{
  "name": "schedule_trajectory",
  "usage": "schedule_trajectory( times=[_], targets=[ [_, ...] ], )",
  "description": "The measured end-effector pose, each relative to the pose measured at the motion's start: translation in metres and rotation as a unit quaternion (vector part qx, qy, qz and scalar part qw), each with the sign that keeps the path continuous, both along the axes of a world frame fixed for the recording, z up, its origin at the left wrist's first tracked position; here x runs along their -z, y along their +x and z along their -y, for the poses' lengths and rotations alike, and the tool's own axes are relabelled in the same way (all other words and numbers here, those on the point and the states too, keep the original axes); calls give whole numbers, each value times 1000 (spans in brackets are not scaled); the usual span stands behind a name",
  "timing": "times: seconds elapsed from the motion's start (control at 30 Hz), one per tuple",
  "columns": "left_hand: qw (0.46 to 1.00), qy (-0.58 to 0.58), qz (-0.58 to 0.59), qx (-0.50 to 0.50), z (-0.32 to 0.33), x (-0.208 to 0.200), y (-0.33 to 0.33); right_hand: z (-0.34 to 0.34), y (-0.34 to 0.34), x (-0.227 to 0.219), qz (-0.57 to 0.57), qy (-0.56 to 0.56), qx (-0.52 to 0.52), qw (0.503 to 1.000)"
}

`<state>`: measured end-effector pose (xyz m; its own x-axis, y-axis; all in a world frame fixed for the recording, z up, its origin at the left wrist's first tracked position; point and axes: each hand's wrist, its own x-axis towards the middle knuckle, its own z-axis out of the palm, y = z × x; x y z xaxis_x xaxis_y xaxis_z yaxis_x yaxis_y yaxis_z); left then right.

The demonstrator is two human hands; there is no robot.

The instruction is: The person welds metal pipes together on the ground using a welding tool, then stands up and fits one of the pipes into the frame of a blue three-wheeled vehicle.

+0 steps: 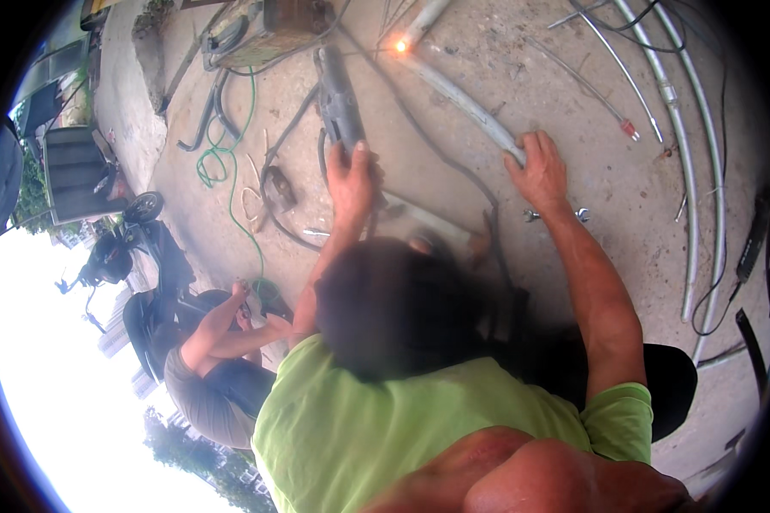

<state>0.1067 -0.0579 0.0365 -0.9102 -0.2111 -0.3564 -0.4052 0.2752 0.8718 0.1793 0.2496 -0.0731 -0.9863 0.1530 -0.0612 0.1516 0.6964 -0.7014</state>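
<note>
Neither of my hands shows; only a bare limb (539, 474) fills the lower edge, and I cannot tell whether it is a forearm or a knee. Right below me crouches a person in a green shirt (385, 427). One of that person's hands (351, 175) grips a grey power tool (338, 98). Beyond its far end an orange spark (399, 45) glows on a grey pipe (466, 103) lying on the concrete. The person's other hand (539, 167) presses down on that pipe.
A second person in a grey shirt (210, 368) squats at the left beside a black scooter (137, 256). A green hose (231, 162), dark cables and a boxy machine (265, 30) lie at the back. Long bent metal tubes (689, 171) and a small spanner (558, 214) lie at the right.
</note>
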Motion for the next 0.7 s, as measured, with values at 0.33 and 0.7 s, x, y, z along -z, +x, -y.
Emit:
schedule_trajectory(
  times=[0.33,0.7],
  targets=[
    [1000,-10,12,-19,-2,1,-10,3,-7,0,-23,-1,13,1000],
    [992,-107,58,-29,-34,-6,2,-11,5,23,15,-8,-20,1000]
  ],
)
